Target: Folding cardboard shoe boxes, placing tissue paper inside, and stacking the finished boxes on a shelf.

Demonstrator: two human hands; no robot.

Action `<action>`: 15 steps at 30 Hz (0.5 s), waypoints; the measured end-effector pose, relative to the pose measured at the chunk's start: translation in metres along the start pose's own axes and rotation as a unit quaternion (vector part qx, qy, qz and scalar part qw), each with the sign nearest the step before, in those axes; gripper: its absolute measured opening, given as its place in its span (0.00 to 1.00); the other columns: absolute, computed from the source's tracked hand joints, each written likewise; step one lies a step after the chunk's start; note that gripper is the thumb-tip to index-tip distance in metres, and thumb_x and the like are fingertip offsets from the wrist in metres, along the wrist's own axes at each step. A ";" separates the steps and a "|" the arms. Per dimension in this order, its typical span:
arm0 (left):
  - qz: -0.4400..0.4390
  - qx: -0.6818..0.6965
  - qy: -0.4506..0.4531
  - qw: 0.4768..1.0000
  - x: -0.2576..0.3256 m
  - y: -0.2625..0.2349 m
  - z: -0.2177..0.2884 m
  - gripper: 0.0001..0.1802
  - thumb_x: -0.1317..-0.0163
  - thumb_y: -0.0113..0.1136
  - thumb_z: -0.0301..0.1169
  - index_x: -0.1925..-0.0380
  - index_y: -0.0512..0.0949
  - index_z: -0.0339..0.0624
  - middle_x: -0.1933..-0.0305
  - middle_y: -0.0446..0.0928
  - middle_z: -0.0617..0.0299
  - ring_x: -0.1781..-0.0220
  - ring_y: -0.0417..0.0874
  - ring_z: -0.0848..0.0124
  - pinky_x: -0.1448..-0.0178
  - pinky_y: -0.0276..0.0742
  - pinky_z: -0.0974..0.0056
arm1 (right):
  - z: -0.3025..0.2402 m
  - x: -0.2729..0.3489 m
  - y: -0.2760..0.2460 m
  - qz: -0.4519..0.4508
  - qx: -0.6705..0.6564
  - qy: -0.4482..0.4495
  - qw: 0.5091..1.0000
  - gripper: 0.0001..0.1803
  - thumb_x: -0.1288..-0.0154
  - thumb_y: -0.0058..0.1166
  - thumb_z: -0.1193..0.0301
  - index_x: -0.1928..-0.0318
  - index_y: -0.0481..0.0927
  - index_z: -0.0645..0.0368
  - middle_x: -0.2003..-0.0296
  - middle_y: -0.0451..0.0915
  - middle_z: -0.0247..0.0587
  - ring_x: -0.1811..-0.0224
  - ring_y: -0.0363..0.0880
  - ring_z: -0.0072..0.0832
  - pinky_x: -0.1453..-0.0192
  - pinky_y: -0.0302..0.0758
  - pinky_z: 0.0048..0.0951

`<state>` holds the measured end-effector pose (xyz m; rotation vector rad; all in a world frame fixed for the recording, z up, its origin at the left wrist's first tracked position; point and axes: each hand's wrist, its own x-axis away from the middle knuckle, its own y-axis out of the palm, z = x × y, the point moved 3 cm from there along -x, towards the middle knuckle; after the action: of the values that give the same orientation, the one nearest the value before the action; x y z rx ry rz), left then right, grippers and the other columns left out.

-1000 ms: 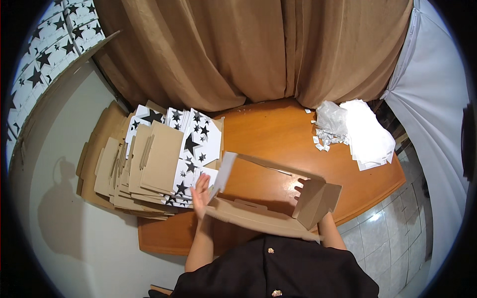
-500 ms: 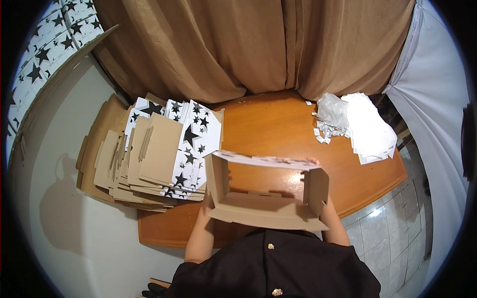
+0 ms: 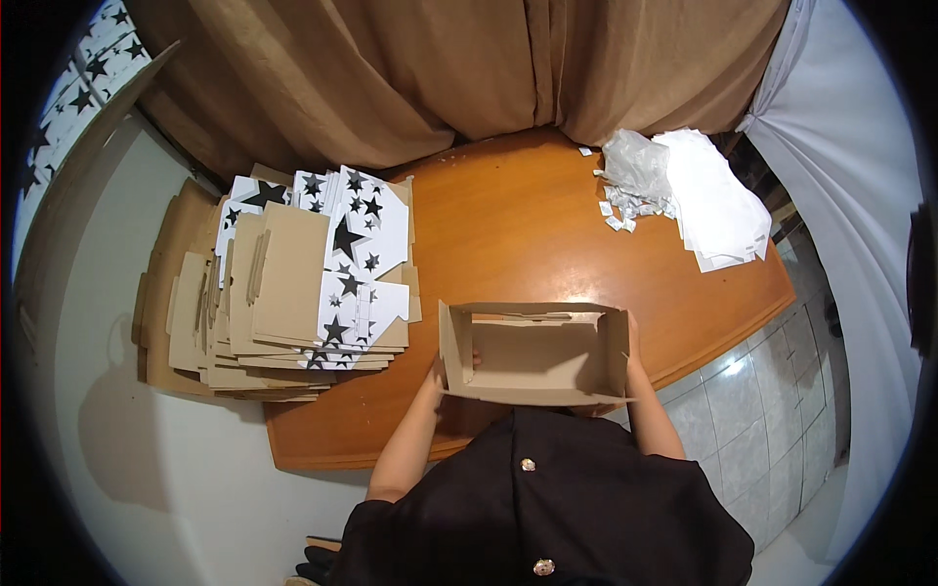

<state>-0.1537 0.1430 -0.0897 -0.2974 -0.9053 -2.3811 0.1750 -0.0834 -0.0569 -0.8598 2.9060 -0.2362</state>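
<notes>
- The hands are held apart, with an open cardboard box [image 3: 547, 356] gripped between them, in front of the torso; the clock face is centred on this box, with 12 away from the body.
- At 9 o'clock, the left wall is clasped by the left hand [image 3: 436, 378], which is mostly hidden behind the board; its fingertips are glimpsed just inside that wall.
- At 3 o'clock, the outside of the right wall is held by the right hand [image 3: 633, 342]; how its fingers are curled cannot be told.
- For a good hold, pressure is best shared evenly by both palms, so that the side walls are kept upright and the corners square; squeezing too hard could bow the thin board.
- Along the 12 o'clock side a narrow gap is seen, so the edges there are worth checking before any weight is put on them; the near edge, at 6 o'clock, is best kept clear of the black shirt [image 3: 469, 498].
- Whether the box is rested on the wooden table [image 3: 489, 225] or held above it cannot be told.
- Between 9 and 10 o'clock, flat cardboard pieces [image 3: 291, 273] are stacked, some brown, some white with black stars.
- Near 1 o'clock, a clear plastic bag [image 3: 637, 164] is seen by small white packets [image 3: 625, 207], with white sheets [image 3: 718, 205] beside it.
- At 12 o'clock, the table is backed by a brown curtain [image 3: 391, 78].
</notes>
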 end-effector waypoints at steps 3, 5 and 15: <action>0.069 0.025 -0.018 0.997 0.002 -0.004 -0.016 0.24 0.36 0.46 0.45 0.51 0.73 0.35 0.57 0.78 0.53 0.59 0.82 0.62 0.61 0.80 0.61 | 0.030 0.014 -0.010 0.017 -0.046 0.098 0.994 0.19 0.34 0.40 0.60 0.60 0.77 0.63 0.68 0.78 0.40 0.64 0.75 0.30 0.54 0.68 0.27; 0.119 0.001 0.012 0.993 0.011 -0.007 -0.015 0.23 0.35 0.46 0.43 0.52 0.73 0.35 0.57 0.78 0.53 0.58 0.81 0.63 0.57 0.78 0.63 | -0.005 0.032 -0.009 0.021 0.084 0.108 0.990 0.19 0.34 0.41 0.60 0.59 0.76 0.63 0.68 0.78 0.41 0.63 0.75 0.29 0.53 0.68 0.27; 0.185 -0.190 0.068 0.962 -0.004 0.053 0.063 0.37 0.33 0.36 0.57 0.40 0.66 0.34 0.40 0.68 0.51 0.39 0.68 0.64 0.35 0.61 0.63 | -0.013 0.013 -0.013 -0.012 -0.061 0.187 0.980 0.24 0.31 0.38 0.55 0.54 0.77 0.64 0.61 0.78 0.45 0.56 0.74 0.28 0.48 0.68 0.27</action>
<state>-0.1197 0.1546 -0.0152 -0.4037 -0.2890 -2.1746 0.1686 -0.0997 -0.0425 -0.9626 3.2898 -0.2469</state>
